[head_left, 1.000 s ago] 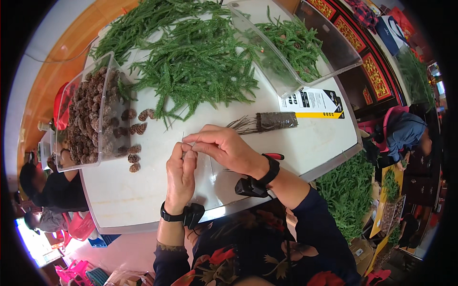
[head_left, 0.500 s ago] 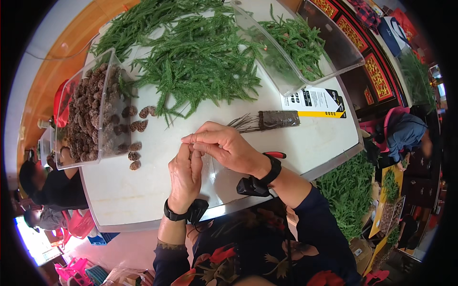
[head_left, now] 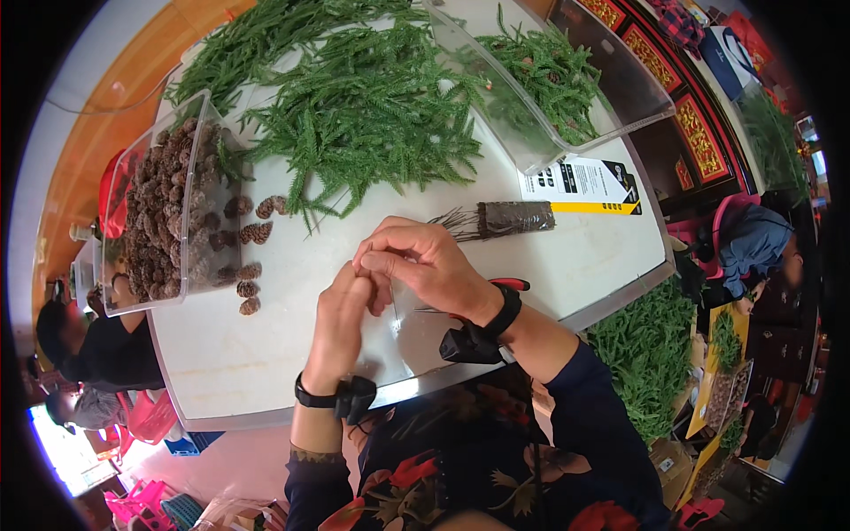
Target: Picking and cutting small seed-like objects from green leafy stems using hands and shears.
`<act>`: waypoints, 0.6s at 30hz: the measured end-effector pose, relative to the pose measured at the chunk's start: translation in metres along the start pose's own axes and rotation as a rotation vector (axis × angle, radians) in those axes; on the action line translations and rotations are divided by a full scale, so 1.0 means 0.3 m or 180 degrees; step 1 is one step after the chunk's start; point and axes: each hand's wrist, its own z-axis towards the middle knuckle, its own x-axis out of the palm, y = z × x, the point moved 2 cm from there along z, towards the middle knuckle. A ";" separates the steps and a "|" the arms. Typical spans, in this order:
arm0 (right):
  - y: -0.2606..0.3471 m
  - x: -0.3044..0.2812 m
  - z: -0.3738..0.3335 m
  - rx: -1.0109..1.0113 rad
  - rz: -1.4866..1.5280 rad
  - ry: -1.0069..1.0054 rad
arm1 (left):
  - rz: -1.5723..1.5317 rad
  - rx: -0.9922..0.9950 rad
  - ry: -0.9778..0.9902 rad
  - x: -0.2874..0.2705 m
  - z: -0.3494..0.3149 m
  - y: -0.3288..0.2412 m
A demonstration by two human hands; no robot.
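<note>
My left hand [head_left: 341, 311] and my right hand [head_left: 423, 265] meet over the near part of the white table [head_left: 230, 354]. The fingers of both are closed in a pinch, fingertips against fingertips. Whatever they hold is too small or hidden to make out. Beyond my right hand lies a wrapped bundle of thin dark wires [head_left: 518, 216], its loose ends fanning leftward. A pair of pliers with red and black handles [head_left: 512, 284] is partly covered by my right wrist. To the left of my hands, several loose pine cones [head_left: 249, 289] rest on the table.
A clear plastic bin [head_left: 188, 257] full of pine cones stands at the left. Green artificial pine sprigs [head_left: 372, 115] cover the far side. Another clear bin [head_left: 567, 146] holds more sprigs, beside a white and yellow card [head_left: 589, 186]. Other people sit at both sides.
Both hands have shifted slightly, the joined fingertips moving a little to the right. My left hand has turned, its fingers more curled.
</note>
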 end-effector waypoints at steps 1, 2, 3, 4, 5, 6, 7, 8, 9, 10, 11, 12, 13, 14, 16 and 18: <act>0.011 -0.005 -0.002 -0.0002 0.0001 -0.0002 | -0.0785 -0.0021 0.0219 -0.001 0.002 0.001; 0.024 -0.009 -0.005 -0.0024 0.0003 0.0053 | -0.1570 -0.0043 0.0438 0.002 0.003 -0.001; 0.036 -0.013 -0.007 -0.0046 0.0006 0.0107 | -0.1570 -0.0044 0.0442 0.002 0.001 -0.002; 0.041 -0.015 -0.010 -0.0066 0.0008 0.0160 | -0.1684 -0.0193 0.0513 0.004 0.000 -0.008; 0.041 -0.013 -0.011 -0.0070 0.0010 0.0160 | -0.1794 -0.0340 0.0579 0.005 -0.003 -0.019; 0.038 -0.008 -0.011 -0.0126 0.0065 0.0173 | -0.1903 -0.0489 0.0646 0.008 -0.005 -0.024; 0.035 -0.004 -0.011 -0.0182 0.0121 0.0186 | -0.1900 -0.0489 0.0646 0.003 -0.006 -0.020; 0.035 -0.002 -0.011 -0.0238 0.0176 0.0199 | -0.2119 -0.0535 0.0792 -0.003 -0.008 -0.008; 0.035 -0.003 -0.013 -0.0241 0.0180 0.0199 | -0.2338 -0.0581 0.0938 -0.010 -0.009 0.004; 0.034 -0.005 -0.015 -0.0275 0.0121 0.0242 | -0.2563 -0.0628 0.1089 -0.009 -0.010 0.008; 0.034 -0.007 -0.017 -0.0310 0.0062 0.0284 | -0.2564 -0.0631 0.1094 -0.006 -0.011 0.007; 0.035 -0.009 -0.020 -0.0345 0.0003 0.0327 | -0.2485 -0.0573 0.1135 -0.004 -0.013 0.002; 0.036 -0.010 -0.022 -0.0346 0.0003 0.0322 | -0.2406 -0.0514 0.1176 -0.001 -0.014 -0.004; 0.038 -0.011 -0.024 -0.0318 0.0031 0.0342 | -0.2326 -0.0456 0.1218 0.002 -0.014 -0.007; 0.041 -0.009 -0.026 -0.0263 0.0093 0.0397 | -0.2291 -0.0456 0.1147 0.006 -0.010 0.001; 0.035 -0.010 -0.024 -0.0414 -0.0082 0.0312 | -0.2227 -0.0455 0.1010 0.009 -0.005 0.010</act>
